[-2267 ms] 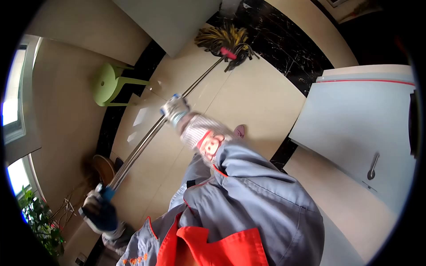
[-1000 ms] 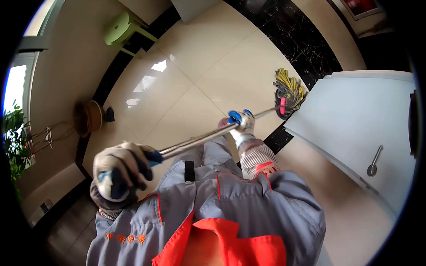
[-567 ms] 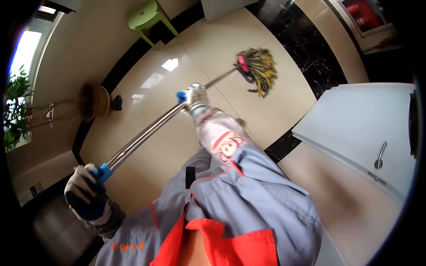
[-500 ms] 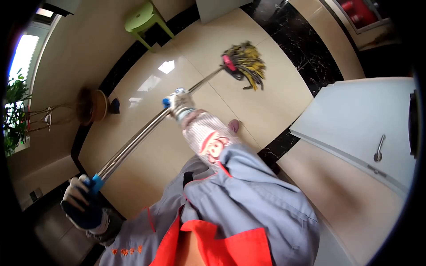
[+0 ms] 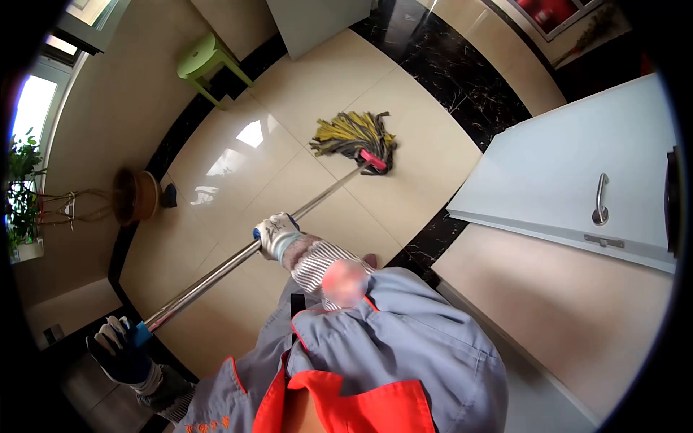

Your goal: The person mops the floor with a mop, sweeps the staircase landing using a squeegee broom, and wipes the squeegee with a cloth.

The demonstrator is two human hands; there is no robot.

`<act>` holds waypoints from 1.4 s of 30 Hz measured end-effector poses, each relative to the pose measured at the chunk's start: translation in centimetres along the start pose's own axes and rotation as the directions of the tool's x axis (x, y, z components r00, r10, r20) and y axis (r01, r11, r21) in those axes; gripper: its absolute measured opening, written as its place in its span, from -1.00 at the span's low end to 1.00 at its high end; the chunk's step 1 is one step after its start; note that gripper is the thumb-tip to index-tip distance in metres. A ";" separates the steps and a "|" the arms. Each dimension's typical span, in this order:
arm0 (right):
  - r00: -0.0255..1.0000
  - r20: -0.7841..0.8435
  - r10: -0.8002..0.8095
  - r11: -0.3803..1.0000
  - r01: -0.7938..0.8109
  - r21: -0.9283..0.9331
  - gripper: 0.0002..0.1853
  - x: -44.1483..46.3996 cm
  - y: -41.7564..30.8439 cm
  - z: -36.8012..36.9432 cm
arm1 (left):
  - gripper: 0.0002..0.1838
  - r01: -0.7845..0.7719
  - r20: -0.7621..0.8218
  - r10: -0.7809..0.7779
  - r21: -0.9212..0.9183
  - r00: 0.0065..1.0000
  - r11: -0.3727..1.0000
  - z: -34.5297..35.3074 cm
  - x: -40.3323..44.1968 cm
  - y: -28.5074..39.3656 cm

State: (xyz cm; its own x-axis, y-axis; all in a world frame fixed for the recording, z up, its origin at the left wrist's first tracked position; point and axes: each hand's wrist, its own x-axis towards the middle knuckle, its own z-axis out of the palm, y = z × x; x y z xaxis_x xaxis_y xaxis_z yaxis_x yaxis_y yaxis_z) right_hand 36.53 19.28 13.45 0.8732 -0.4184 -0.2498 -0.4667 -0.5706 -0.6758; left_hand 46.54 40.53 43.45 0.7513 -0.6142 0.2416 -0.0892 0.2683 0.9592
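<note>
A mop's yellow-and-grey strand head (image 5: 354,137) lies on the glossy tile floor, joined by a pink clamp (image 5: 373,160) to a long metal handle (image 5: 202,285). My right hand (image 5: 277,236), in a white glove with blue on it, is wrapped around the handle partway down. At the lower left, my left hand (image 5: 123,351), in a dark blue and white glove, is closed on the mop's blue top end (image 5: 141,334). The handle slants between the two hands, tilted to the floor.
A green stool (image 5: 206,61) stands by the back wall. A potted plant (image 5: 137,196) is at left beside the window. To the right is a pale cabinet or door (image 5: 556,166) with a metal handle. Black marble bands (image 5: 462,68) border the floor.
The mop head has swung left and nearer, its strands now trailing to the left instead of the right. Both hands keep their hold; the camera view has shifted slightly.
</note>
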 end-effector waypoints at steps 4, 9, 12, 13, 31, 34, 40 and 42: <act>0.989 -0.132 0.072 0.995 -0.062 0.080 -0.90 -2.9 1.0 1.2 | -0.52 0.040 0.234 -0.030 -0.040 0.972 0.998 1.4 1.9 -0.3; 0.975 -0.106 0.194 0.981 -0.193 0.019 -0.83 -4.0 3.0 -1.6 | -0.49 -0.009 0.433 0.032 -0.054 0.901 0.998 3.9 4.8 -2.2; 0.968 -0.150 0.202 0.978 -0.191 0.088 -0.84 -5.9 5.5 -0.4 | -0.49 -0.016 0.459 0.040 -0.056 0.887 0.998 5.6 3.7 -3.8; 0.965 -0.177 0.196 0.979 -0.181 0.096 -0.85 -6.7 6.1 0.2 | -0.49 -0.008 0.482 0.035 -0.058 0.876 0.998 5.9 3.3 -4.1; 0.979 -0.174 -0.104 0.994 0.107 0.008 -0.95 -5.0 2.8 6.7 | -0.47 -0.083 0.167 0.056 0.162 0.984 0.983 -0.2 -7.4 -2.3; 0.972 -0.054 -0.229 0.973 0.230 0.024 -0.92 -5.8 -0.5 8.4 | -0.48 -0.122 0.072 0.108 0.225 0.992 0.967 -0.5 -11.1 1.1; 0.872 0.343 -0.350 0.919 0.391 -0.056 -0.85 -6.2 -3.7 10.1 | -0.50 -0.179 -0.110 0.197 0.152 0.974 0.972 -4.2 -16.5 1.2; 0.852 0.391 -0.348 0.913 0.402 -0.064 -0.84 -6.2 -3.6 9.8 | -0.51 -0.173 -0.133 0.186 0.109 0.973 0.979 -4.9 -17.1 0.6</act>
State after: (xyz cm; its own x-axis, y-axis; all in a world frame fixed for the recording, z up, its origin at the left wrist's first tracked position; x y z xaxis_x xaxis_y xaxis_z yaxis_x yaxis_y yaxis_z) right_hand 34.14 30.81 10.65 0.9612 0.1182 -0.2492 -0.0841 -0.7348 -0.6731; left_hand 36.87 54.82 39.15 0.8015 -0.4494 0.3946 -0.2882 0.2879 0.9133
